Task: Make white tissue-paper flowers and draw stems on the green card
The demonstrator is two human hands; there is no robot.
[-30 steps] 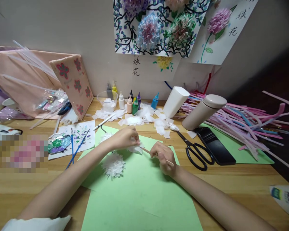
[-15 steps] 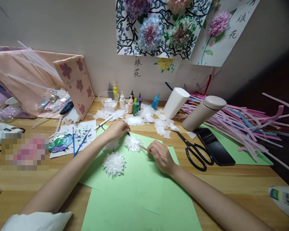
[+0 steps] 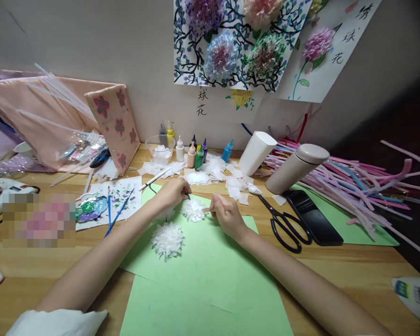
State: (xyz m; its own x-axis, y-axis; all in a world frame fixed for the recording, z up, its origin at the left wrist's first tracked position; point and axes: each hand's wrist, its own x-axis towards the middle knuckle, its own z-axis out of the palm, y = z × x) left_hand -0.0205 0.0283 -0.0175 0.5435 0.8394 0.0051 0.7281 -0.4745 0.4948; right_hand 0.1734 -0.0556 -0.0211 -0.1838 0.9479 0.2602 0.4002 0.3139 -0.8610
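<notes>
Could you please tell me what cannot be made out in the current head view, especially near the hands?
In the head view:
Rear white ruffled paper flower: partly hidden by the left forearm.
Thin pale-brown stick: rear part hidden by the right hand.
Left hand: anything at its fingertips is too small to identify.
White bottle with blue-green label: cut off by the right edge.
Pink patch: pixelated.

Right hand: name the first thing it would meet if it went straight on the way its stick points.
The right hand would probably meet the white ruffled flower first, just past the thin stick; whether the tip already touches it is unclear.
</notes>
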